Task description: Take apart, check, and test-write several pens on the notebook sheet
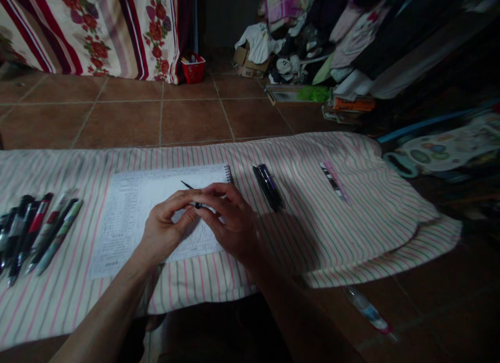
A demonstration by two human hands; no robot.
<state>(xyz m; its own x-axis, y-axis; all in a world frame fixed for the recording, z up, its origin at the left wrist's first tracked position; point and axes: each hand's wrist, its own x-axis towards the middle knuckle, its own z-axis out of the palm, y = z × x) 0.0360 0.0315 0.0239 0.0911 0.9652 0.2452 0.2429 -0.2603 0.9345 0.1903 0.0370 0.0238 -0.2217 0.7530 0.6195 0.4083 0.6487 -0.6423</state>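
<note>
My left hand (170, 220) and my right hand (234, 222) meet over an open spiral notebook (128, 196), fingertips pinched together. Between them is a dark pen part; its thin pointed end (186, 184) sticks out past the fingers, and a small black bit (198, 205) shows near my right thumb. My fingers hide the rest, so I cannot tell whether these are one piece. A loose sheet with printed lines lies at the notebook's left side. Just right of the notebook, several dark pens (269, 187) lie side by side on the striped cloth (312, 238).
Several pens (35, 227) lie in a group at the left. A pink-and-black patterned pen-like item (335, 182) rests farther right. On the tiled floor are a plastic bottle (369, 311), a red basket (193, 67) and a cardboard box (250, 63) beside heaped clothes.
</note>
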